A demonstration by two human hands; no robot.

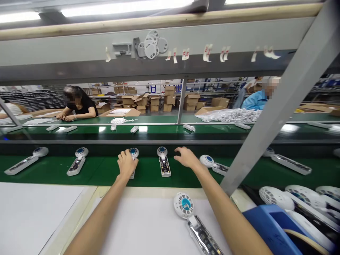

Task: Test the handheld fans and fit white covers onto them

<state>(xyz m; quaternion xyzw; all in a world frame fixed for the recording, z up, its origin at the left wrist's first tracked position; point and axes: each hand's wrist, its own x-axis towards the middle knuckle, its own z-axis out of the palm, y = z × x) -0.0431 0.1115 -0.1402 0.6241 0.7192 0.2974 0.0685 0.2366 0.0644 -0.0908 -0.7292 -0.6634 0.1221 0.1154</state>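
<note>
My left hand (126,163) reaches over the green conveyor belt, its fingers closed around a white handheld fan (134,152). Most of that fan's handle is hidden under the hand. To its right lies another handheld fan (164,165), head away from me, with the circuit board bare in its handle. My right hand (184,157) hovers beside this second fan, fingers apart and holding nothing. On the white work surface (138,219) between my forearms rests one more handheld fan (184,205), its blue hub facing up and its handle opened.
Further fans lie along the belt (101,170). A blue holder (271,226) and several fans (276,198) crowd the right side. A slanted grey post (265,120) stands right of my right arm. Co-workers sit across the line behind a second belt (159,130).
</note>
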